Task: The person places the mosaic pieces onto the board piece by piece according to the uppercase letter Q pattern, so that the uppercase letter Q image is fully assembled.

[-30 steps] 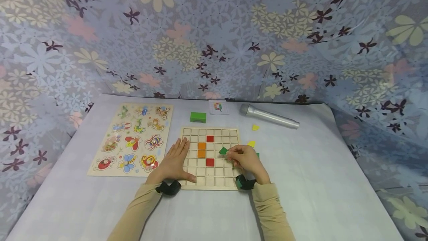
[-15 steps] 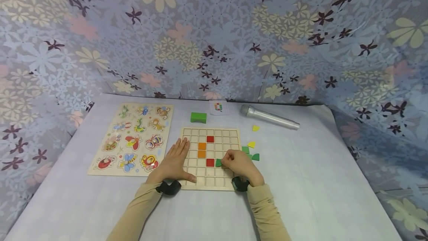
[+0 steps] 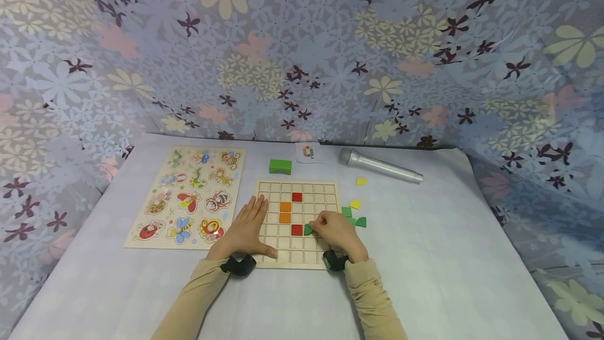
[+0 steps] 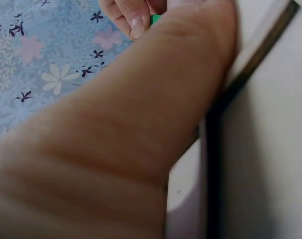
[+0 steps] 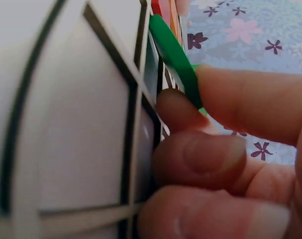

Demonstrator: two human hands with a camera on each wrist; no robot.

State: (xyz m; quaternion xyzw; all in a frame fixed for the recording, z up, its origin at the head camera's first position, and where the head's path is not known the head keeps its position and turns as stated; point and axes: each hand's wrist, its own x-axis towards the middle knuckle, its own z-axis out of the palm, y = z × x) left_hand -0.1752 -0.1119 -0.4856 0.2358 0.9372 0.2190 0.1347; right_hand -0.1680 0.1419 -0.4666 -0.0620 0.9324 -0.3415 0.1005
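In the head view, a wooden grid board (image 3: 297, 257) lies on the table. Two red square tiles (image 3: 297, 230) and two orange square tiles (image 3: 285, 218) sit in its cells. My left hand (image 3: 243, 230) rests flat along the board's left edge, fingers straight, thumb on the front cells. Over the board, my right hand (image 3: 337, 231) pinches a green quarter-round tile (image 3: 308, 229) between thumb and finger, just right of the lower red tile. The right wrist view shows this green tile (image 5: 175, 57) tilted against the grid, other fingers curled below it.
Beside my right hand lie several green tiles (image 3: 346, 211) and two yellow tiles (image 3: 361, 181). A silver microphone (image 3: 384, 167) lies at back right. Behind the board are a green arch block (image 3: 280, 167) and a pattern card (image 3: 308, 152). An insect puzzle board (image 3: 200, 213) is at left.
My right hand has brought the green tile toward me and left, from mid-board to beside the lower red tile. During the last half second it shifts only slightly. The left hand stays still.
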